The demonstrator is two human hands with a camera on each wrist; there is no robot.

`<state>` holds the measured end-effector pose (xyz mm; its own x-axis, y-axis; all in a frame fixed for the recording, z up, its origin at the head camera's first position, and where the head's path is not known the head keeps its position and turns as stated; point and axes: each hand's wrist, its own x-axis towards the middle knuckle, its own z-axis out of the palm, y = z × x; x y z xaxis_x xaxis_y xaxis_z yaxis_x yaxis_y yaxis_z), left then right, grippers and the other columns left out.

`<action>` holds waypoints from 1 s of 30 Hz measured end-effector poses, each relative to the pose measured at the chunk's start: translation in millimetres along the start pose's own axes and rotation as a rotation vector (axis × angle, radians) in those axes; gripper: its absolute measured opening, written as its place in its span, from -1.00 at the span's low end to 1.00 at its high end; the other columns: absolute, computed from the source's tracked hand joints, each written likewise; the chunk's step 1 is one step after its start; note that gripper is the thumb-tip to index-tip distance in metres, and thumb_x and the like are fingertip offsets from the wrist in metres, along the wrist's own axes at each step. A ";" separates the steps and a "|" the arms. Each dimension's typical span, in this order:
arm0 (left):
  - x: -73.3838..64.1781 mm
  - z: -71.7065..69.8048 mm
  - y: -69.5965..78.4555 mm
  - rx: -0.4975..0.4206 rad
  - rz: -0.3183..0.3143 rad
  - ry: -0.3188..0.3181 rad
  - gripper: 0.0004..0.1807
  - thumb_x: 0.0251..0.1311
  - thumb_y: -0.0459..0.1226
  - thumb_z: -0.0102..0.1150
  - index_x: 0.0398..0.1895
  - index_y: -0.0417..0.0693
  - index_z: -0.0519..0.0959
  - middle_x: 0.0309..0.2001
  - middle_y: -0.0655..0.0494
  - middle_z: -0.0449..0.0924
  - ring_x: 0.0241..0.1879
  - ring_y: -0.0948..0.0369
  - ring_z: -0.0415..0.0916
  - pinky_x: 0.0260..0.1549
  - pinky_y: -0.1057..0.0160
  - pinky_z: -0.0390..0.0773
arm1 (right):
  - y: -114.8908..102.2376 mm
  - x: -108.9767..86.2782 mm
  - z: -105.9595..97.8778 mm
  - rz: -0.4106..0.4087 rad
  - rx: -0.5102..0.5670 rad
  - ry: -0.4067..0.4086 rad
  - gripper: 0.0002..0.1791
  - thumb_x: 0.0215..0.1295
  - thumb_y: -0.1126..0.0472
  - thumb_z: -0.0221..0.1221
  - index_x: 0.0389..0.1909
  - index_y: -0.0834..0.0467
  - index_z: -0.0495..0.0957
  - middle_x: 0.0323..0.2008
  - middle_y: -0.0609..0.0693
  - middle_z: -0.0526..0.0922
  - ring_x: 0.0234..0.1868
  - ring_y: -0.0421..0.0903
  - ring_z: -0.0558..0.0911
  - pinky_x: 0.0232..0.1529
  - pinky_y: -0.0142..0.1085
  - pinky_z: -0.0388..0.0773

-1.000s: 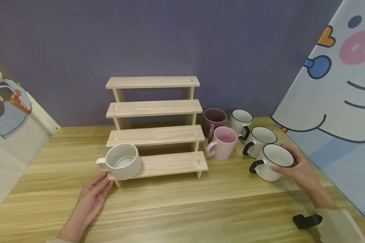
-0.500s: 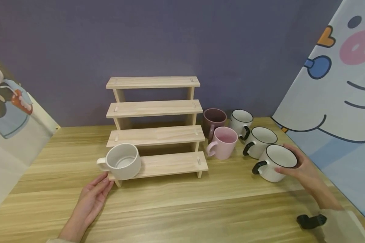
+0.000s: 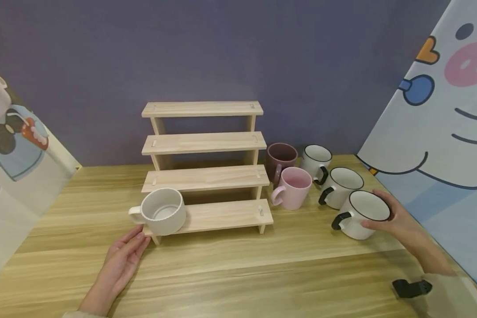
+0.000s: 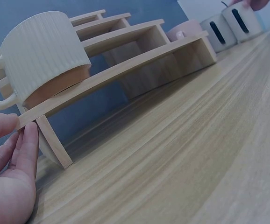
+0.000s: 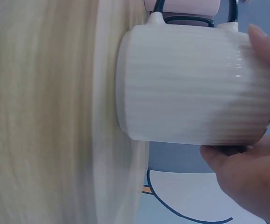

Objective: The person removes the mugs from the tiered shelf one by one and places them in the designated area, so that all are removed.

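Observation:
My left hand (image 3: 121,260) pinches the front left corner of the lowest board of a four-step wooden display rack (image 3: 226,216), thumb at the board's end and fingers beneath it in the left wrist view. Above that hand, a ribbed cream mug (image 4: 46,56) with an unglazed tan base stands on this board, handle to the left. At the right, my right hand (image 3: 399,227) grips a white mug (image 3: 357,225) with a black rim and black handle, thumb on the near side and fingers around the far side. Its base is close to the table in the right wrist view (image 5: 195,84).
Beside the rack stand a dark plum mug (image 3: 281,161) and a pink mug (image 3: 294,194). Two more black-rimmed white mugs, a rear one (image 3: 315,162) and a middle one (image 3: 342,187), stand behind the held one. A printed panel (image 3: 453,132) borders the table's right side.
My right hand has shifted slightly to the right with the black-rimmed white mug, widening its offset from the mug behind. My left hand stays at the rack's corner. The head view has shifted a little.

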<state>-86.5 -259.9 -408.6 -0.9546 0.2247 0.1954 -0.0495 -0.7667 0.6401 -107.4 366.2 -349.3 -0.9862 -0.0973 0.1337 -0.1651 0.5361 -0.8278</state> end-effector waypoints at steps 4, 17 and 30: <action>-3.2 -0.7 0.9 0.011 -0.002 0.027 -0.57 0.37 -0.61 -0.35 -0.01 -0.25 0.57 -0.02 -0.06 0.61 0.01 0.18 0.60 0.13 0.40 0.58 | -4.3 2.0 3.3 -0.013 -0.034 0.007 -0.07 0.18 0.40 0.24 0.44 0.28 -0.13 0.12 -0.26 0.26 -0.03 -0.55 0.36 -0.21 -0.73 0.46; -0.9 4.4 0.1 0.076 0.003 0.078 -0.57 0.36 -0.61 -0.29 -0.04 -0.18 0.60 -0.04 0.02 0.61 -0.01 0.24 0.60 0.11 0.44 0.59 | -33.6 -3.1 13.4 0.101 -0.163 0.075 0.15 0.13 0.13 0.35 0.52 -0.05 -0.31 0.49 0.30 -0.36 0.44 0.37 -0.34 0.24 0.57 -0.19; 0.5 5.8 1.0 0.041 -0.005 0.082 -0.58 0.36 -0.60 -0.29 -0.05 -0.21 0.61 -0.05 0.00 0.63 -0.02 0.23 0.61 0.10 0.44 0.60 | -56.9 7.4 34.8 -0.023 -0.049 -0.005 0.02 0.18 0.27 0.30 0.51 -0.02 -0.17 0.52 0.14 -0.25 0.51 0.13 -0.30 0.59 -0.14 -0.25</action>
<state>-85.3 -257.1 -403.5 -0.9752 0.1775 0.1319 -0.0439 -0.7400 0.6712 -105.0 305.8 -320.2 -0.9821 -0.1144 0.1497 -0.1883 0.5744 -0.7966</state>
